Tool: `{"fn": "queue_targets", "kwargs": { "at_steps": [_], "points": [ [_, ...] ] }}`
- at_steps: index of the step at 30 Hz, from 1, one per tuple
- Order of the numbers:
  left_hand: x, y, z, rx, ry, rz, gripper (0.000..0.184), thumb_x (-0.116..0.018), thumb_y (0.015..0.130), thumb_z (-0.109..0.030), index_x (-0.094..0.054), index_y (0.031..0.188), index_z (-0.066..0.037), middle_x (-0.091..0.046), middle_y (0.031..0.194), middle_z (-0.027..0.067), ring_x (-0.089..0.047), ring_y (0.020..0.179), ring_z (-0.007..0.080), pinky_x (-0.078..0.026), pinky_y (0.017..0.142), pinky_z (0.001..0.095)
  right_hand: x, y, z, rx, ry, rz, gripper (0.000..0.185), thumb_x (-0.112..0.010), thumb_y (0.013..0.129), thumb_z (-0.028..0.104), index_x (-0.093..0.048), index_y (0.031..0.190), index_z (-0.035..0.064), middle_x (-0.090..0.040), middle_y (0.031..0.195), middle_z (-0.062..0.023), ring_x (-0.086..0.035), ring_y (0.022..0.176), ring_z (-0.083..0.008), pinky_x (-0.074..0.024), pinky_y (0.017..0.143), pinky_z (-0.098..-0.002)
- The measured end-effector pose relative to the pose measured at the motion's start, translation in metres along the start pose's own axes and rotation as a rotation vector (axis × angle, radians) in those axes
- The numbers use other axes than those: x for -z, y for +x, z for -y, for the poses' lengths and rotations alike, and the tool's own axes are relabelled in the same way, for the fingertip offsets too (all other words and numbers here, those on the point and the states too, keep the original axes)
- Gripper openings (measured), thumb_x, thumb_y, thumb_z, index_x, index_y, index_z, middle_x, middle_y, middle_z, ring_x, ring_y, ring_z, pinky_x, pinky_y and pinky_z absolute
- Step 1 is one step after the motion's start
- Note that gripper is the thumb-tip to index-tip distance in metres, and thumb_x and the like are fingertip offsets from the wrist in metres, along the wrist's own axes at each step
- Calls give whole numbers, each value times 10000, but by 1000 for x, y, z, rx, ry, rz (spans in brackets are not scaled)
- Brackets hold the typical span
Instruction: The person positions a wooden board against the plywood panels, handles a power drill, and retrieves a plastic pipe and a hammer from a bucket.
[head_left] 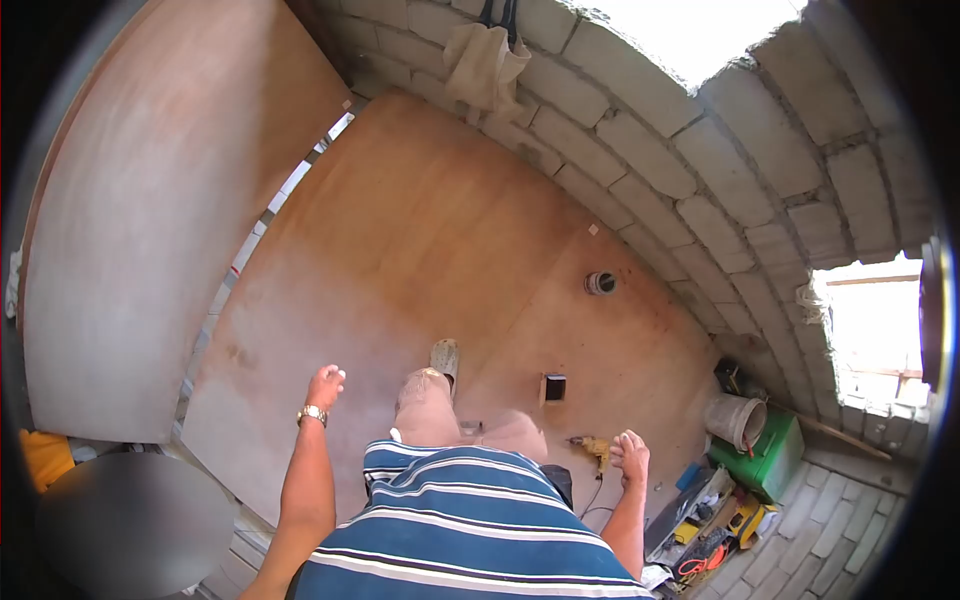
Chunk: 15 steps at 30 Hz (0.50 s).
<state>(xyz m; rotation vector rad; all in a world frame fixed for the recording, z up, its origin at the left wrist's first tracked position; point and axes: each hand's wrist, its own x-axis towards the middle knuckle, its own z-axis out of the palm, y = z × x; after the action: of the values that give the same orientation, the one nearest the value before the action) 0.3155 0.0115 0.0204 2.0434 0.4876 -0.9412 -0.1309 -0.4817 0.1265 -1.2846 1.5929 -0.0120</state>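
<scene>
My left hand (325,387), with a watch (312,413) on its wrist, hangs in the air over the wooden boards (400,220) on the left. Its fingers are curled, and whether it holds anything is too small to tell. On the right, my right hand (630,457) has its fingers partly bent, and nothing can be made out in it. Just left of it lies a yellow drill (597,450) with its cord trailing back. A small square box or opening (554,389) shows in the board ahead.
A small round container (600,284) stands farther ahead. At the right are a bucket (735,421), a green box (765,455) and a pile of tools (715,520). A block wall (640,180) curves behind, with a bag (487,65) hanging there. A gap (265,222) separates the boards.
</scene>
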Motion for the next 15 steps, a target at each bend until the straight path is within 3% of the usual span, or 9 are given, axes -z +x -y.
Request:
{"fn": "queue_targets", "kwargs": {
  "at_steps": [5, 10, 13, 15],
  "points": [
    [3, 42, -73, -41, -126, -55, 403, -635, 850, -250, -550, 1194, -60, -626, 891, 21, -552, 649, 81, -405, 502, 226, -20, 25, 71, -70, -109, 94, 419, -568, 898, 247, -526, 1258, 37, -659, 1010, -81, -642, 787, -148, -501, 553, -263],
    [-19, 40, -32, 150, -79, -34, 353, -630, 872, -266, -562, 1168, -84, -632, 848, -3, -571, 642, 90, -401, 482, 226, -4, 68, 81, -199, -190, 166, 371, -577, 886, 241, -569, 1204, 51, -662, 949, -57, -637, 743, -140, -488, 522, -258],
    [-47, 24, -2, 265, 4, -22, 326, -608, 876, -292, -578, 1134, -95, -632, 857, 10, -599, 680, 132, -434, 516, 263, 1, 138, 108, -121, -209, 190, 333, -576, 888, 214, -587, 1179, 51, -664, 886, -35, -626, 674, -128, -476, 495, -257],
    [-75, 5, 3, 352, 13, -48, 288, -586, 879, -280, -593, 1102, -98, -626, 848, 17, -606, 703, 152, -457, 545, 289, -3, 195, 165, 56, -225, 130, 302, -574, 892, 183, -597, 1160, 47, -664, 846, -26, -608, 621, -112, -459, 472, -257]
  ]
}}
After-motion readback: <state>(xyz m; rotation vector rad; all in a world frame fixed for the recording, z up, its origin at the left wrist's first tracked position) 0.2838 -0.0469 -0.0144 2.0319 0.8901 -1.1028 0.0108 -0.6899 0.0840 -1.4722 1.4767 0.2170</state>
